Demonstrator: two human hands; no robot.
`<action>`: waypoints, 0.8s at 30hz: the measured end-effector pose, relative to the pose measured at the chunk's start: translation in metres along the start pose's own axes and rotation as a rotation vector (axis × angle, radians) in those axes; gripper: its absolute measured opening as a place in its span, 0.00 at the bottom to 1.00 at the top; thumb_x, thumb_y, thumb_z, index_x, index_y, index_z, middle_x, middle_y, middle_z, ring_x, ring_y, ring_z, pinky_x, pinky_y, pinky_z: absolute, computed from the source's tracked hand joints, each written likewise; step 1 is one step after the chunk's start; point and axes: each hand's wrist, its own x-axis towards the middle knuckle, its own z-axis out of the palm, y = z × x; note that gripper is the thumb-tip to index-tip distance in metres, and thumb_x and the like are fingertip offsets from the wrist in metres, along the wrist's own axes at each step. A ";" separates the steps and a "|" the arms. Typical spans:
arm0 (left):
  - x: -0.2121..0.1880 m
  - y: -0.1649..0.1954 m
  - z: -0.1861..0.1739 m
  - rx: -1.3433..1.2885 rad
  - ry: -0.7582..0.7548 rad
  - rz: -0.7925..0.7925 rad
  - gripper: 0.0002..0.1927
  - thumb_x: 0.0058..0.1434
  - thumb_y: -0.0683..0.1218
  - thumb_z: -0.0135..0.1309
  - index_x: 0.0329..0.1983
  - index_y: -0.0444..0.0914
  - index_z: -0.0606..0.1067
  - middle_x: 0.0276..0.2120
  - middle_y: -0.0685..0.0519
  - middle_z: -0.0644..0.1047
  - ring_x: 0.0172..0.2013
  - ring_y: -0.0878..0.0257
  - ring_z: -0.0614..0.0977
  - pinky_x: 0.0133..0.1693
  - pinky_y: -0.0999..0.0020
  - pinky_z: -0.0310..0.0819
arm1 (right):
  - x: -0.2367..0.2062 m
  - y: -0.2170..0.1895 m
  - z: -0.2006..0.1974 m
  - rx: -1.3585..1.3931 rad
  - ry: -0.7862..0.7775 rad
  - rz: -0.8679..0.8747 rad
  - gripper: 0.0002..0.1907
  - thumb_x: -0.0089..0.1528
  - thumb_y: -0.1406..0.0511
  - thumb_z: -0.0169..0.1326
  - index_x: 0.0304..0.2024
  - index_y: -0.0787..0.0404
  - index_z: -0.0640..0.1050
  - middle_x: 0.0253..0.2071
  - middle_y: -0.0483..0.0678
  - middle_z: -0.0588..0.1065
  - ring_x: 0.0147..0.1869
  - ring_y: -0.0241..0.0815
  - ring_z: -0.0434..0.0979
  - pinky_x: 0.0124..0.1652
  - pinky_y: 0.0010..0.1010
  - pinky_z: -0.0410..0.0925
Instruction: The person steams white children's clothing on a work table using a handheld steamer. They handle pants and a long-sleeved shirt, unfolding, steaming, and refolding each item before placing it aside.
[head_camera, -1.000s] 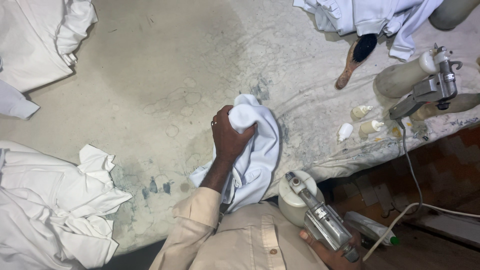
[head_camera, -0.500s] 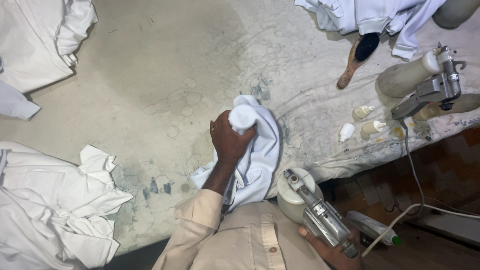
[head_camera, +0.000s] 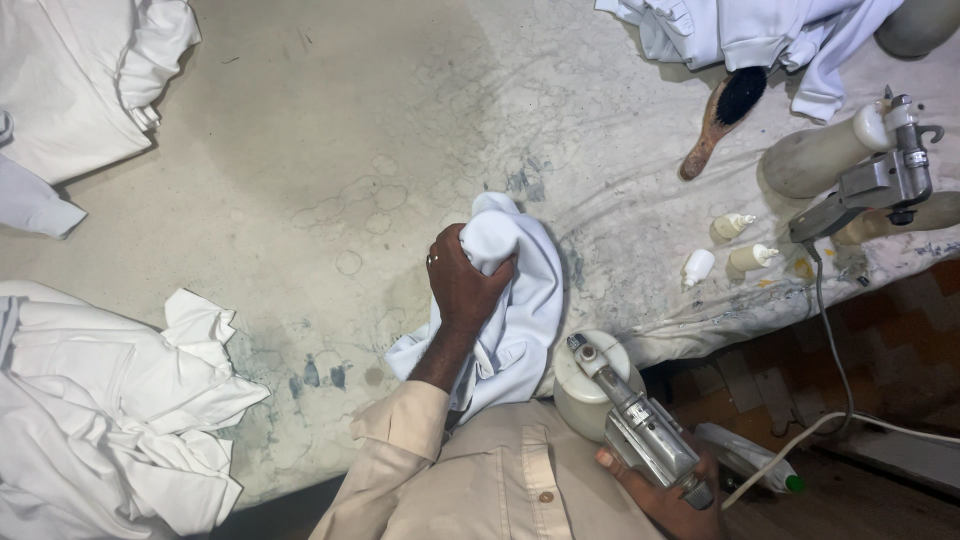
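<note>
- In the head view, the left hand (head_camera: 465, 285) is closed tight around a bunched part of a white garment (head_camera: 515, 300), with the fingers wrapped over the cloth near its top.
- The white garment lies on the stained work cloth (head_camera: 330, 180) of the table, near the front edge, and its lower part hangs down toward the person's body.
- A ring shows on one finger of the left hand.
- The left sleeve (head_camera: 400, 440) is beige and is folded back at the wrist.
- The right hand (head_camera: 665, 490) is at the bottom of the view, below the table edge, and it is closed around the handle of a grey metal spray gun (head_camera: 635, 430).
- The nozzle of the spray gun points up toward the garment, and a round white container (head_camera: 580, 385) sits just behind it.
- A pale cable (head_camera: 820, 420) runs from the right side down to the spray gun.
- To the right on the table stand three small white dropper bottles (head_camera: 735, 250), near each other.
- A wooden brush (head_camera: 720, 120) with dark bristles lies further back, beside another white garment (head_camera: 740, 35).
- A second spray gun (head_camera: 870, 185) rests at the right edge on a pale bottle.
- A pile of white clothes (head_camera: 110, 410) lies at the left front, and a folded white cloth (head_camera: 80, 80) lies at the back left.
</note>
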 end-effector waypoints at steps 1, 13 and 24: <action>0.000 0.001 0.000 0.005 -0.005 0.001 0.41 0.45 0.53 0.73 0.57 0.35 0.67 0.48 0.44 0.74 0.49 0.46 0.75 0.53 0.48 0.68 | 0.000 -0.002 -0.001 0.006 0.010 -0.021 0.28 0.45 0.49 0.71 0.39 0.61 0.82 0.27 0.52 0.83 0.30 0.46 0.88 0.31 0.40 0.79; -0.014 -0.010 0.010 0.011 0.067 0.139 0.49 0.46 0.49 0.74 0.67 0.32 0.59 0.58 0.38 0.69 0.59 0.42 0.71 0.61 0.46 0.62 | 0.006 -0.021 -0.012 0.078 -0.033 0.107 0.28 0.46 0.51 0.74 0.40 0.61 0.82 0.29 0.53 0.84 0.34 0.47 0.88 0.34 0.40 0.79; -0.022 -0.012 0.016 0.118 0.078 0.173 0.57 0.47 0.50 0.73 0.72 0.29 0.52 0.62 0.34 0.66 0.62 0.40 0.69 0.62 0.42 0.58 | 0.009 -0.012 -0.008 0.050 0.019 -0.051 0.27 0.45 0.50 0.72 0.36 0.62 0.82 0.29 0.51 0.83 0.33 0.47 0.87 0.33 0.40 0.78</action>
